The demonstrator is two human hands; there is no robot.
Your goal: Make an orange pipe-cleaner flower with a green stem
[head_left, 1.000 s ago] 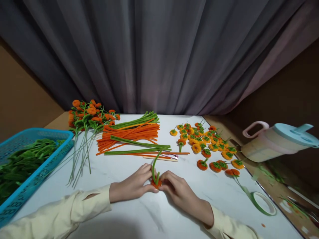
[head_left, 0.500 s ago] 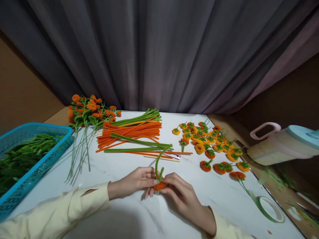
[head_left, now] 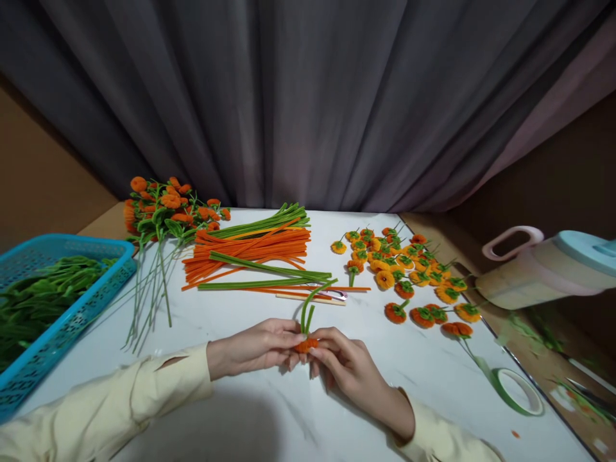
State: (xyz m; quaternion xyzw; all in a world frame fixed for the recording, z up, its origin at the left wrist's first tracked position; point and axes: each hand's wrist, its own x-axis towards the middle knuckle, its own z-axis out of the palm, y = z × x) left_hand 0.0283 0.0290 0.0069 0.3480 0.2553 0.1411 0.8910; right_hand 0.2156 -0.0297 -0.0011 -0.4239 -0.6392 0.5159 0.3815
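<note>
My left hand [head_left: 257,347] and my right hand [head_left: 344,367] meet over the white table [head_left: 231,391], both pinching a small orange pipe-cleaner pumpkin [head_left: 307,345]. A green pipe cleaner [head_left: 312,305] rises from the pumpkin's top, bent in two, its long end curving up and to the right. Both hands hold the piece a little above the tabletop. Cream sleeves cover both forearms.
A pile of orange and green pipe cleaners [head_left: 253,253] lies behind the hands. Several finished small pumpkins [head_left: 402,276] lie at the right. Stemmed orange flowers [head_left: 163,218] lie back left, beside a blue basket [head_left: 72,314] of green leaves. A green tape roll [head_left: 516,391] and a jug [head_left: 548,268] are at the right.
The hands have lifted the pumpkin slightly off the table. The green stem's free end now looks shorter and stands more upright.
</note>
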